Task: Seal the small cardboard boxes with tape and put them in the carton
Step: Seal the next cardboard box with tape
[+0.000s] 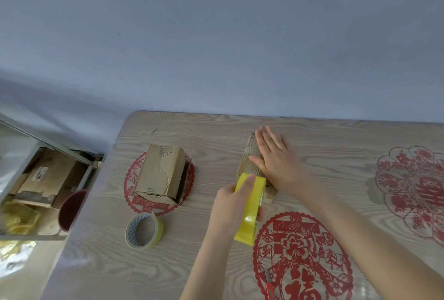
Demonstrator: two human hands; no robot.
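left hand [230,206] grips yellow tape roll [248,227]; right hand [276,162] flat, fingers straight, pressing small box [249,148].

Your right hand [274,160] hides most of the small brown cardboard box [247,160]; the red-handled cutter [269,289] runs off the bottom edge.
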